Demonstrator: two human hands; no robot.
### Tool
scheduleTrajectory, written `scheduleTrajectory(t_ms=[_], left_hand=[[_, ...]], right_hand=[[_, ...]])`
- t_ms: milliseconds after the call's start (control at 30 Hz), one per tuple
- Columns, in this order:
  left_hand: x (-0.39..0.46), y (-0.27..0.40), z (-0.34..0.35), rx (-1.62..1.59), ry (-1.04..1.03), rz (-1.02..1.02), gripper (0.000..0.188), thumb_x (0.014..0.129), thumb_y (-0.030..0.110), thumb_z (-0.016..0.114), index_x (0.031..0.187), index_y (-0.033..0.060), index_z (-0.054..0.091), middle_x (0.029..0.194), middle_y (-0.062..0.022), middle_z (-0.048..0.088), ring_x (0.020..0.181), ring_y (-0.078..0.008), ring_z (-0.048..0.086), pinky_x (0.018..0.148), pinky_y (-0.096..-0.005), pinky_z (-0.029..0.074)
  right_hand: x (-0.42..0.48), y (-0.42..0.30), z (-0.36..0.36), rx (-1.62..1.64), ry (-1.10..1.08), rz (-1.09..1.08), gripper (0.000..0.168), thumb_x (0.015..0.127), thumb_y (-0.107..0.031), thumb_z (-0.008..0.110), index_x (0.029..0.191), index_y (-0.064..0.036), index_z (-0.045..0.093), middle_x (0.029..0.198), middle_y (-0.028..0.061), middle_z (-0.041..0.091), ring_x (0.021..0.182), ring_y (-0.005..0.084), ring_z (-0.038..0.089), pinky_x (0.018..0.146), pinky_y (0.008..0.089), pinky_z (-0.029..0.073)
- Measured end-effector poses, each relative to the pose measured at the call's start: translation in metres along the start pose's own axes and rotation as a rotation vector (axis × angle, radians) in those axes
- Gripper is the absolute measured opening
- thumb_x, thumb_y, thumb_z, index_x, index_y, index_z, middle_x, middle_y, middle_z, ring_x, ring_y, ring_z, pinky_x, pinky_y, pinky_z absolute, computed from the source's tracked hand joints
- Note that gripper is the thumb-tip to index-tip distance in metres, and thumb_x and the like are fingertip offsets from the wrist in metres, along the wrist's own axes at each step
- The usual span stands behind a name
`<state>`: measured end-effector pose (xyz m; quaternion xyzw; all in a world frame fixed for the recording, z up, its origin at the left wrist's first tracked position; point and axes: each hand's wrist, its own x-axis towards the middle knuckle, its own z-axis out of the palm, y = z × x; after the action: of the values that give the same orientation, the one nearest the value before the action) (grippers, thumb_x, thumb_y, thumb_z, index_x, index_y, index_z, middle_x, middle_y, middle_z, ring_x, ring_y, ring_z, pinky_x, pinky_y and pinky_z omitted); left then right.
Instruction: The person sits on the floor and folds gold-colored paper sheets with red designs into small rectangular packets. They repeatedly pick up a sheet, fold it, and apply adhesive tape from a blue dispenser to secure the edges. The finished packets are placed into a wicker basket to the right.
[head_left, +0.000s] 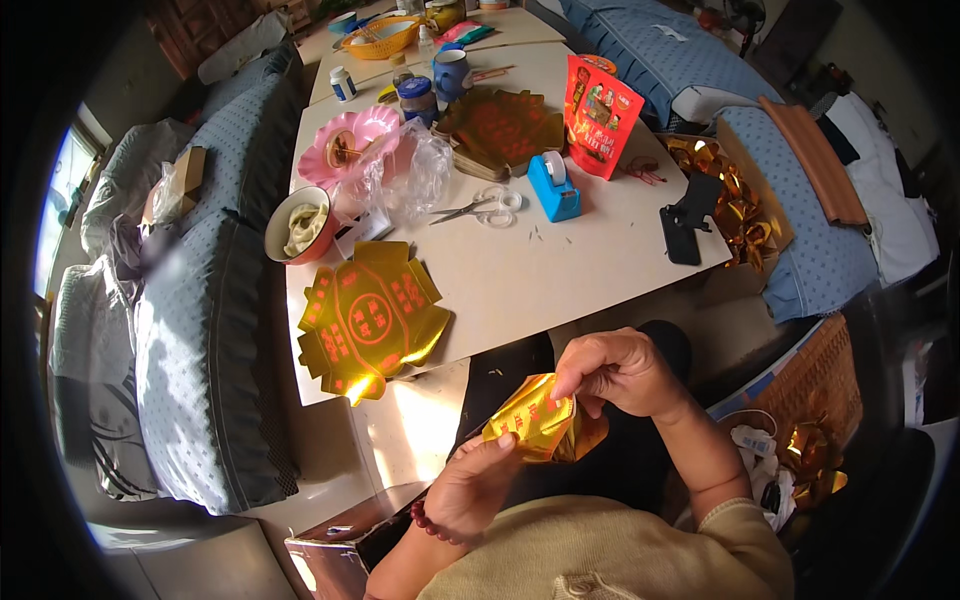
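Note:
Above my lap I hold a partly folded piece of gold foil card (529, 420) with red printing. My left hand (480, 480) grips its lower left side, thumb on top, and a dark red bead bracelet circles that wrist. On the upper right edge of the card, my right hand (619, 375) pinches with thumb and fingertips. A flat gold die-cut card (371, 319) with tabs around its rim lies on the near left corner of the white table (510, 285). Farther back sits a stack of similar cards (502, 131).
Scissors (480, 210), a blue tape dispenser (555, 191), a red pouch (600, 116) and a black phone stand (686, 221) are on the table. At left are a bowl (300, 229) and a pink dish (349, 146). A cardboard box (776, 214) at right holds folded gold pieces.

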<state>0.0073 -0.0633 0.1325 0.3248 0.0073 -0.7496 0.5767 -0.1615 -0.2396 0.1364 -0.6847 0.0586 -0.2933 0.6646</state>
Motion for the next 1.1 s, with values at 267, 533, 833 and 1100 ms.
scheduleTrajectory(t_ms=[267,533,833,1100], left_hand=[[0.002,-0.003,-0.005,0.055,0.033,0.124,0.041,0.094,0.013,0.069,0.132,0.0005,0.060,0.133,-0.0101,0.064,0.129,-0.0230,0.056,0.115,-0.0390,0.036],[-0.009,-0.003,-0.003,0.709,0.314,0.734,0.022,0.091,0.010,0.076,0.109,-0.0019,0.073,0.102,-0.0064,0.074,0.090,-0.0148,0.066,0.087,-0.0296,0.050],[-0.006,0.000,-0.015,0.753,0.357,0.780,0.021,0.090,0.008,0.077,0.108,-0.0024,0.072,0.101,-0.0057,0.073,0.091,-0.0143,0.065,0.086,-0.0302,0.051],[-0.002,0.001,-0.020,0.614,0.309,0.648,0.026,0.092,0.005,0.075,0.116,-0.0031,0.070,0.110,-0.0040,0.071,0.099,-0.0125,0.063,0.092,-0.0288,0.048]], right_hand=[[0.010,0.014,0.000,-0.579,0.024,-0.163,0.035,0.088,-0.002,0.072,0.122,-0.008,0.062,0.102,0.0085,0.073,0.084,0.0221,0.074,0.071,0.0317,0.059],[0.071,0.083,-0.121,-0.684,0.587,0.249,0.030,0.102,-0.023,0.061,0.128,-0.009,0.058,0.093,0.0060,0.065,0.074,0.0145,0.062,0.070,0.0293,0.053],[0.118,0.103,-0.172,-0.373,0.578,0.776,0.027,0.098,-0.036,0.064,0.113,-0.013,0.061,0.088,0.0041,0.070,0.071,0.0122,0.065,0.067,0.0316,0.052],[0.110,0.097,-0.169,0.216,0.659,0.745,0.026,0.095,-0.033,0.067,0.112,-0.014,0.062,0.100,0.0058,0.071,0.098,0.0193,0.070,0.085,0.0352,0.055]])
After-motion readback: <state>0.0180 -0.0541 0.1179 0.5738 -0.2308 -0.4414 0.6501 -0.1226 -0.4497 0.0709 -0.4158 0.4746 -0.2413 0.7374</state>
